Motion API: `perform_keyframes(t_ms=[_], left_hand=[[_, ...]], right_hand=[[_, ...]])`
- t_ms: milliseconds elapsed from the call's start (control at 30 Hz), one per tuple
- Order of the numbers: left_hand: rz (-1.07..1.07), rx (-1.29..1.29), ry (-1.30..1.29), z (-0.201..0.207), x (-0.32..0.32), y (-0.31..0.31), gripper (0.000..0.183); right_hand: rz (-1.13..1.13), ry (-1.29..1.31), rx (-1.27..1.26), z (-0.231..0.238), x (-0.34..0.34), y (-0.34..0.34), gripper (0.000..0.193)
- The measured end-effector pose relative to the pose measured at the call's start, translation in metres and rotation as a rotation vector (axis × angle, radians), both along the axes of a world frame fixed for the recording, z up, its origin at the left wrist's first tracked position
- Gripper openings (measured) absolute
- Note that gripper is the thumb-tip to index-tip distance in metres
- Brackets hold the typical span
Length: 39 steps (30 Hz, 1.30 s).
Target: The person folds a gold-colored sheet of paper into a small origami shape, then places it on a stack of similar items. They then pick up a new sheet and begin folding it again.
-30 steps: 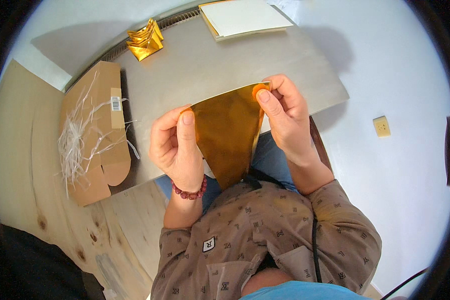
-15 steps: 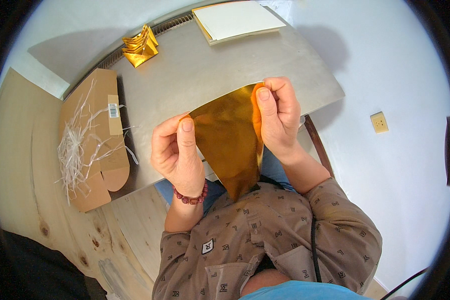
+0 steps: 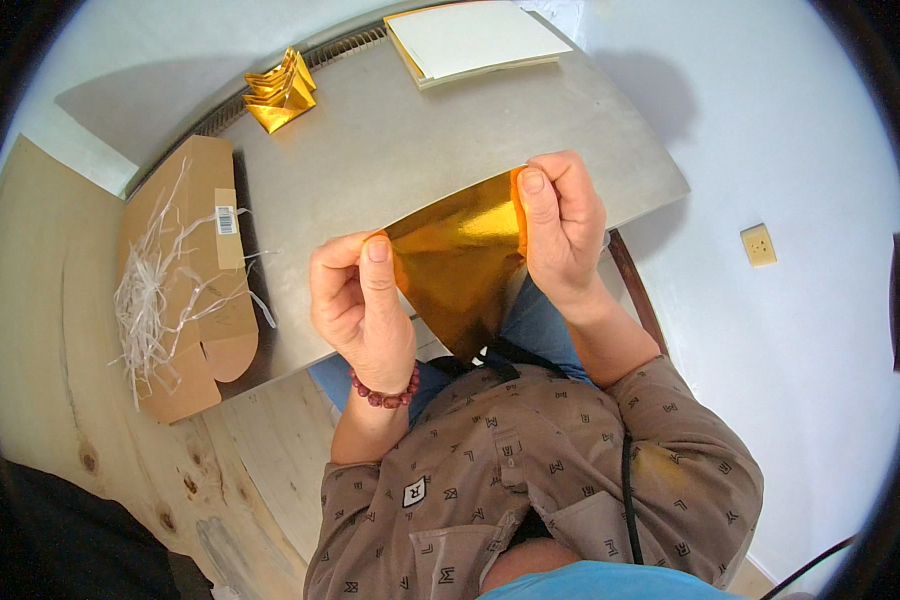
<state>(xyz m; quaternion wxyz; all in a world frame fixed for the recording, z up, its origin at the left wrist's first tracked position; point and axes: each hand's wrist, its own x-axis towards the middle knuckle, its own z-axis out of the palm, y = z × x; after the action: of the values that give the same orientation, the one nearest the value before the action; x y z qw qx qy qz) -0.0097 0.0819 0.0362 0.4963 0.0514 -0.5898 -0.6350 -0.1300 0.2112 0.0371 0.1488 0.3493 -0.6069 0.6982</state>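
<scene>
A sheet of shiny gold foil paper [image 3: 458, 255] is stretched between my two hands above the table's near edge, its lower part narrowing toward my lap. My left hand [image 3: 362, 295] pinches one upper corner between thumb and fingers. The other upper corner is gripped by my right hand [image 3: 562, 225], thumb on top. At both pinched corners the paper glows orange. Behind it, at the far left of the table, stand several folded gold paper pieces [image 3: 280, 95], nested together. A stack of white-backed sheets [image 3: 480, 40] lies at the far edge.
The grey table [image 3: 340, 160] spreads out before me. On its left is a cardboard box [image 3: 232, 325] with shredded white strips [image 3: 148, 290] over it. A white wall with an outlet [image 3: 758, 245] stands to the right; the plywood surface [image 3: 60, 330] is at the left.
The gold sheet's lower end has swung up and away from my shirt, and its face catches more light. My left hand has shifted slightly to the right; both hands keep their corners.
</scene>
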Motion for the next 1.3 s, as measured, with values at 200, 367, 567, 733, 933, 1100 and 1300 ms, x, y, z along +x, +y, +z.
perform_keyframes(t_ms=[200,367,567,733,933,1100,1300], left_hand=[[0.018,0.043,-0.034,-0.004,-0.005,0.0,0.007],[-0.019,0.105,-0.049,-0.006,-0.006,-0.001,0.008],[0.043,0.03,-0.055,-0.008,-0.011,0.0,0.005],[-0.01,0.032,-0.024,-0.005,-0.01,0.004,0.004],[0.023,-0.09,-0.109,0.0,-0.002,-0.003,0.004],[-0.034,-0.164,-0.17,0.002,0.0,0.0,0.005],[-0.104,-0.213,-0.227,0.007,0.005,-0.002,0.009]], right_hand=[[0.082,-0.089,0.013,-0.001,-0.003,-0.002,0.019],[0.187,-0.139,0.049,-0.003,-0.006,-0.002,0.018],[-0.012,-0.011,0.068,-0.014,-0.008,-0.008,0.015],[-0.055,0.029,0.092,-0.012,-0.01,-0.007,0.015],[-0.145,0.186,0.134,0.034,-0.006,0.018,0.022],[-0.036,0.535,0.512,0.067,0.009,0.022,0.014],[0.129,0.43,0.608,0.068,0.007,0.012,0.004]])
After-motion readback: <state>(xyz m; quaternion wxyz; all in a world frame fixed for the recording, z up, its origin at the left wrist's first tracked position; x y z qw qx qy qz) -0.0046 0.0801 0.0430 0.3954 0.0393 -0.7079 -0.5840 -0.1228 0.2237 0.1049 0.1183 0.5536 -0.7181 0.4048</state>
